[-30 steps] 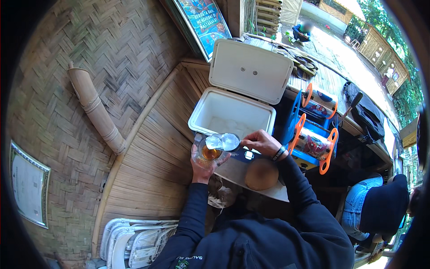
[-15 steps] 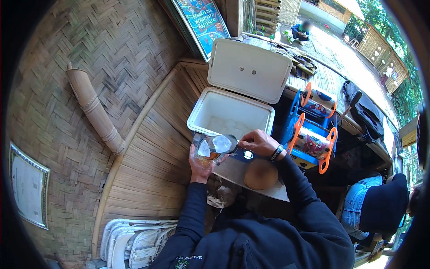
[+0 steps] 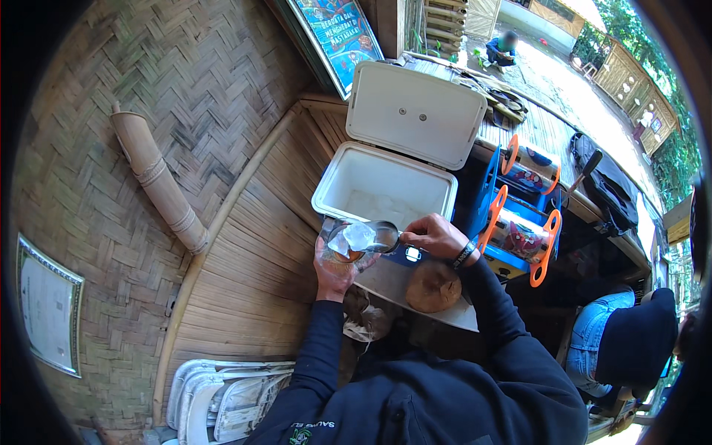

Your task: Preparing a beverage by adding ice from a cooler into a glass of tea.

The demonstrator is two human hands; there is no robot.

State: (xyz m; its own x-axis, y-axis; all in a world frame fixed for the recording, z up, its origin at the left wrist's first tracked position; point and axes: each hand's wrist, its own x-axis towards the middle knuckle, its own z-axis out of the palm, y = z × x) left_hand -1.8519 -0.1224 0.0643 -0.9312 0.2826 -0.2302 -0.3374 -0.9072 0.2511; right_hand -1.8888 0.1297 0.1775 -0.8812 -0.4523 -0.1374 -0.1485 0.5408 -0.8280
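My left hand (image 3: 334, 273) is wrapped round a clear glass (image 3: 348, 257) with something amber low in it. Thumb and fingers of my right hand (image 3: 439, 236) pinch the handle of a small metal scoop (image 3: 386, 234). The scoop is tilted over the glass, its front end at the glass mouth. Chunks of ice (image 3: 359, 236) lie at the scoop's front and the mouth; the overlap hides how much is inside. Just beyond both hands stands a white cooler box (image 3: 317, 199), its lid (image 3: 415, 111) raised, with pale ice on the bottom.
Right of the cooler is a blue and orange rack (image 3: 489, 230) with printed rolls. A round brown wooden piece (image 3: 433, 288) sits near my right forearm. Folded white chairs (image 3: 194, 393) lean at lower left. Another person (image 3: 630, 337) is at the right; one more crouches far off outside.
The scoop has tipped further toward the glass, and the ice has slid from the scoop to the glass mouth. Both hands stay in nearly the same place.
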